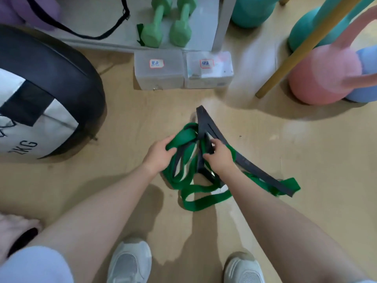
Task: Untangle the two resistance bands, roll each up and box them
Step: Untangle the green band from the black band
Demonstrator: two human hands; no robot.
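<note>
A green resistance band (204, 199) and a black resistance band (255, 168) lie tangled together on the wooden floor in front of me. My left hand (159, 154) grips a loop of the green band at the left of the knot. My right hand (220, 156) pinches a strand of the black band near the middle of the tangle. One black loop sticks up towards two translucent boxes, the left box (158, 77) and the right box (208, 78), each with a small label, standing on the floor beyond the bands.
A big black and white weighted ball (40, 94) sits at the left. Green dumbbells (167, 29) lie on a low grey shelf behind the boxes. Pink (324, 76) and teal kettlebells and a wooden pole (302, 50) stand at the right. My white shoes (130, 262) are below.
</note>
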